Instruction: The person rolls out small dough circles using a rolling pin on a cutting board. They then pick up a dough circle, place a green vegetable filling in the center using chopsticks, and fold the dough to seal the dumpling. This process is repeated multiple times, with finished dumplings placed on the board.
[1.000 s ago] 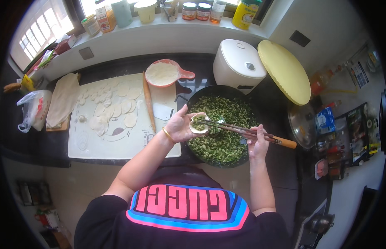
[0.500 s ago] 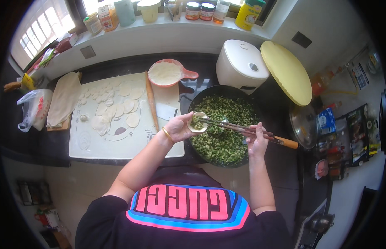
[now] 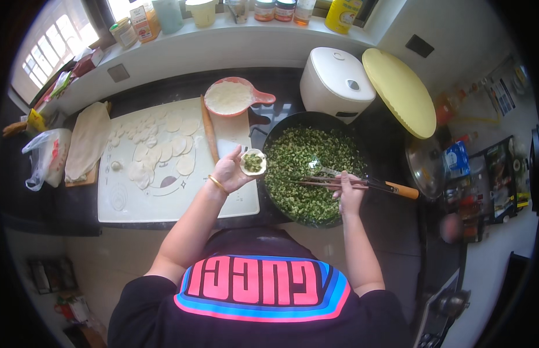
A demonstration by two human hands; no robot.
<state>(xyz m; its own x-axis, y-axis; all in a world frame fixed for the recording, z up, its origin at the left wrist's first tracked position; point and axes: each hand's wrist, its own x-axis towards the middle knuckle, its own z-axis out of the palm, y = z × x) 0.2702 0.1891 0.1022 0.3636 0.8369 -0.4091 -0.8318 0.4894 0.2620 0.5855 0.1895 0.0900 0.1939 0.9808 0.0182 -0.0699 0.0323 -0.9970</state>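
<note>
My left hand holds a round dumpling wrapper, cupped around a mound of chopped green filling. It hovers between the white mat and the dark pan. Gripped in my right hand is a pair of brown chopsticks, their tips over the filling in the pan. A metal utensil lies in the filling beside the chopsticks. An orange-brown wooden handle sticks out to the right of the pan, passing behind or under my right hand.
On the white mat lie several flat wrappers and small dough pieces. A rolling pin rests at its right side, near a red bowl of flour. Behind the pan stand a white appliance and a yellow lid.
My left hand has drawn the wrapper leftward, away from the pan. The chopsticks have parted from it and dropped lower over the filling. My right hand has shifted slightly left and down.
</note>
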